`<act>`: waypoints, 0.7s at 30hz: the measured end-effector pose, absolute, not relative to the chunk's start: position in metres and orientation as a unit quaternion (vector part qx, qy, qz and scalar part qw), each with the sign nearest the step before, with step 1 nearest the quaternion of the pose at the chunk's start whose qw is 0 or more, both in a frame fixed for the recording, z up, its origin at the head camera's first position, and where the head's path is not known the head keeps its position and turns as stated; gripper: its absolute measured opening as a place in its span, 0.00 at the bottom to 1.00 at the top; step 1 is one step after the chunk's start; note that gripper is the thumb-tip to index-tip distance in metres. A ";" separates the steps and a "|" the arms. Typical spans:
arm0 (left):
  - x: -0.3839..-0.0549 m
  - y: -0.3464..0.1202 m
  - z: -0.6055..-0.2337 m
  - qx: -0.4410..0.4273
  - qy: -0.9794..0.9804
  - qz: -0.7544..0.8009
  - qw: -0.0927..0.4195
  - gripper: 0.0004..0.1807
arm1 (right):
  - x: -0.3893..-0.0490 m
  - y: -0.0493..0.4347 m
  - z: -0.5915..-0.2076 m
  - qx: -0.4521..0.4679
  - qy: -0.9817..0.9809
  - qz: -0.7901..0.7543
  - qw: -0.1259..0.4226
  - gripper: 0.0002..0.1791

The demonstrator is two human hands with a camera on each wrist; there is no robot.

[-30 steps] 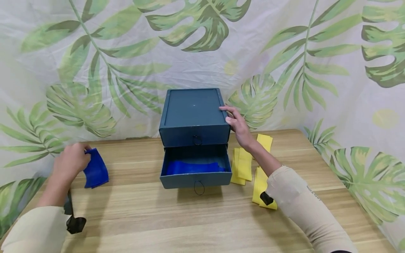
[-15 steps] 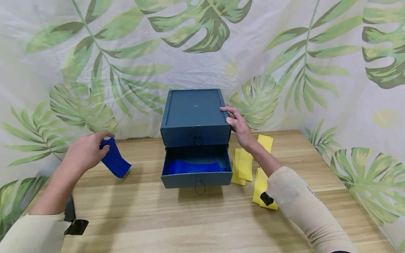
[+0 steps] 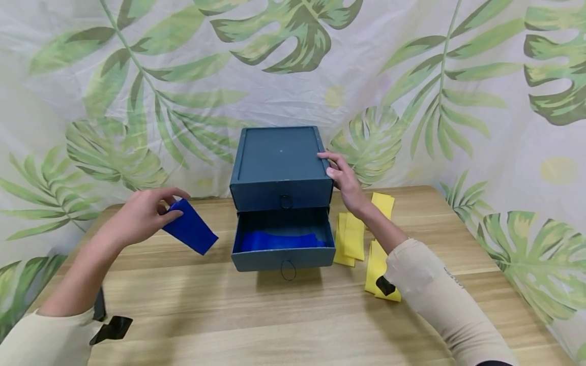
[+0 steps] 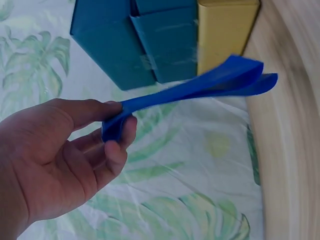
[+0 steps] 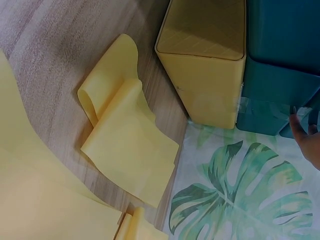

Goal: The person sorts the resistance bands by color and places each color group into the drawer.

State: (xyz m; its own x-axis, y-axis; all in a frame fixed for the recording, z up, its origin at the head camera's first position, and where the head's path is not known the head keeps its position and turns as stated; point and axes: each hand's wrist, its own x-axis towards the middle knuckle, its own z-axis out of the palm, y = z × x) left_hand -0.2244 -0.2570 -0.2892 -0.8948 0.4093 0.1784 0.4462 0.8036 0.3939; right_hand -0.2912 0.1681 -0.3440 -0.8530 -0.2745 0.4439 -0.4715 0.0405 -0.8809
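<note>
The left hand point(image 3: 142, 216) is pinching one end of a blue strip point(image 3: 189, 226) between thumb and fingers, holding it above the tabletop point(image 3: 256, 315), left of a dark blue-green drawer box point(image 3: 279, 152) and apart from it. The right hand point(image 3: 345, 185) is resting on the box's upper right edge, its fingers lying extended rather than gripping.

The head view is showing what neither wrist view shows: the lower drawer point(image 3: 283, 259) is standing out at the front, more blue material point(image 3: 279, 241) is lying inside it, and ring handles point(image 3: 286, 201) are hanging on both drawer fronts. From there the blue strip is looking like one flat piece; the left wrist view is revealing a fold, with two layers flaring apart at the free end and a small loop bending at the pinched end.

Both wrist views are also showing a yellow section point(image 5: 205, 80) sitting beneath the blue-green ones, which the head view is hiding, and clear tape point(image 5: 257, 106) crossing the seam. The right wrist view is bringing out the rounded fold in the yellow strips point(image 5: 130, 130) lying right of the box, while only fingertips of the right hand are showing.

Small dark lettering point(image 3: 453, 278) is running along the right sleeve point(image 3: 439, 295), too tiny to read.
</note>
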 end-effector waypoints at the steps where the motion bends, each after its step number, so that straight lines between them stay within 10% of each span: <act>1: -0.223 -0.255 -0.288 -0.227 -0.947 -0.223 0.037 0.15 | -0.291 0.168 -0.344 0.260 -0.718 0.641 0.077 0.32; 21: -0.203 -0.227 -0.272 -0.231 -0.879 -0.418 0.006 0.11 | -0.290 0.168 -0.343 0.262 -0.712 0.648 0.073 0.31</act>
